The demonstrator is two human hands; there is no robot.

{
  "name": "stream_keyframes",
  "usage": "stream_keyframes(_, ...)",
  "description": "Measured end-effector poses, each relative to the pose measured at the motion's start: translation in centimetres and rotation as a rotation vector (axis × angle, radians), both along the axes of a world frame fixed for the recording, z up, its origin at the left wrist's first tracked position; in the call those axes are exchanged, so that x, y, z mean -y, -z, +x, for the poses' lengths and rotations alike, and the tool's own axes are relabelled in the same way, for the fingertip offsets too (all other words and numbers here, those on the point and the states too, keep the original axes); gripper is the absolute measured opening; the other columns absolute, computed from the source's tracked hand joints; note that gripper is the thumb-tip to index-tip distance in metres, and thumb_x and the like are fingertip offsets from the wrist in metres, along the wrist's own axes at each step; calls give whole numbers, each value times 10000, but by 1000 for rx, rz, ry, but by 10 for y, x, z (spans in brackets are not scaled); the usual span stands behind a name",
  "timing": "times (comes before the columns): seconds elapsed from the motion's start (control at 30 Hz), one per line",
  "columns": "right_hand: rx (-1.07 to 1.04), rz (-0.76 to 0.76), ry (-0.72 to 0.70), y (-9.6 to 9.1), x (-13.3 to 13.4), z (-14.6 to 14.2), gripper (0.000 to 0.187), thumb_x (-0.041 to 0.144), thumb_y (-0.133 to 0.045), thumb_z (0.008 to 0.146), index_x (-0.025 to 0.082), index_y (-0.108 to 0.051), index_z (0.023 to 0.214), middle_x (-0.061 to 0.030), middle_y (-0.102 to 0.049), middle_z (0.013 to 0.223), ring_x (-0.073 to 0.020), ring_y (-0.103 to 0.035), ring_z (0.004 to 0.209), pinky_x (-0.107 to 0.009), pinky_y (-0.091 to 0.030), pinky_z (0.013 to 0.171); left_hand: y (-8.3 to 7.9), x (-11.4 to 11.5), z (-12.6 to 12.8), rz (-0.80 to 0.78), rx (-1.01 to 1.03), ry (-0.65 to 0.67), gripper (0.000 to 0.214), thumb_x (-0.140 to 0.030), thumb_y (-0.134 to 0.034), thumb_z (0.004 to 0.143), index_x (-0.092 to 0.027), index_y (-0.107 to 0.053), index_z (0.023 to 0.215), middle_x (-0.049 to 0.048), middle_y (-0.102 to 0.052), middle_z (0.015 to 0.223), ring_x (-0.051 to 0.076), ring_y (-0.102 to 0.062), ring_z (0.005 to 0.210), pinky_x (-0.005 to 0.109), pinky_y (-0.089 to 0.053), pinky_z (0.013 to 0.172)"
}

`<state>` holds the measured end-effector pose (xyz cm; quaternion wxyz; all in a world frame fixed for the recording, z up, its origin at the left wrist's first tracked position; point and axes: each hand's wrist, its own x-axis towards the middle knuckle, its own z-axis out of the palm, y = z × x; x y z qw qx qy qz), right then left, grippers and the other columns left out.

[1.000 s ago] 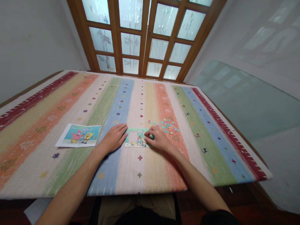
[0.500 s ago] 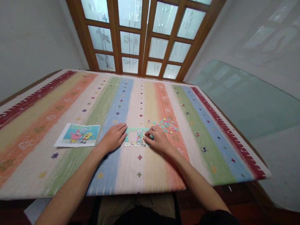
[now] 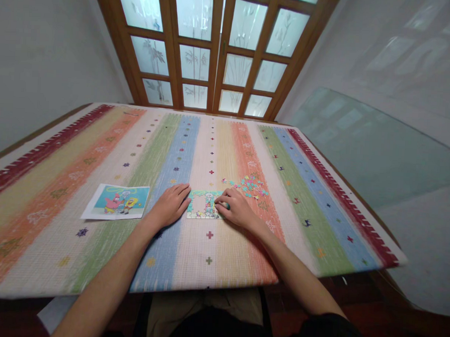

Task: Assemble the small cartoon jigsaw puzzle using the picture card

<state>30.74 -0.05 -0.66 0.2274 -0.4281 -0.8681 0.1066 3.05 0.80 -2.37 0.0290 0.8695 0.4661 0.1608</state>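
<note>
A partly assembled jigsaw puzzle (image 3: 198, 215) lies flat on the cloth, with its border joined and a strip of pieces up its middle. The cloth shows through the gap left of that strip. My left hand (image 3: 172, 204) rests flat at the puzzle's left edge, fingers stretched out and touching it. Over the right part of the puzzle, my right hand (image 3: 235, 207) is closed with thumb and fingertips pinched low against it. A small teal puzzle piece (image 3: 227, 206) shows between its curled fingers. The hand hides the puzzle's right side.
Loose puzzle pieces (image 3: 251, 186) are scattered beyond my right hand. To the left lies a printed cartoon picture (image 3: 124, 201) on white paper. A striped tablecloth (image 3: 209, 250) covers the table, and its front edge is close to my body. Wood-framed glass doors (image 3: 218, 54) stand behind.
My right fingertips have shifted very slightly on the puzzle's right part. My left hand stays in place, and the view has tilted a little.
</note>
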Motion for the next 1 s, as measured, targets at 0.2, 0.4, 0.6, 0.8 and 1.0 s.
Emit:
stream_keyframes(0.2, -4, 0, 3, 2, -1, -1, 130, 221, -612, 930, 194, -736, 904, -83, -645, 901, -225, -549, 895, -356, -408, 831, -1, 0, 0, -12, 1, 1, 465, -374, -342, 1036, -123, -570, 1354, 169, -582, 1430, 307, -520, 1337, 513, -425, 1131)
stream_keyframes(0.4, -16, 22, -1, 0, 0, 1, 177, 154, -559, 900, 192, -707, 990, -95, -651, 942, -239, -552, 921, -371, -425, 848, -1, 0, 0, -11, 13, 3, 459, -371, -344, 1036, -134, -567, 1360, 167, -579, 1433, 307, -520, 1337, 519, -422, 1131)
stream_keyframes(0.6, 15, 24, -44, 0, 2, 2, 222, 125, -527, 914, 207, -729, 958, -91, -628, 947, -236, -537, 933, -370, -424, 849, 1, 0, -1, -7, 24, 7, 454, -382, -349, 1037, -155, -567, 1365, 153, -577, 1439, 300, -517, 1339, 515, -422, 1129)
stream_keyframes(0.8, 60, 78, -71, -2, 7, 1, 228, 174, -536, 956, 203, -762, 952, -96, -606, 925, -233, -511, 908, -371, -406, 843, 0, 0, -1, -14, 13, 7, 461, -375, -348, 1037, -133, -568, 1363, 167, -577, 1436, 306, -518, 1339, 516, -421, 1132)
stream_keyframes(1.0, 86, 80, -65, -3, 11, 4, 242, 156, -544, 953, 221, -768, 1019, -95, -601, 952, -235, -493, 926, -373, -390, 857, 1, -1, -2, -7, 18, 11, 456, -378, -351, 1037, -150, -571, 1364, 157, -578, 1439, 298, -520, 1337, 514, -417, 1137)
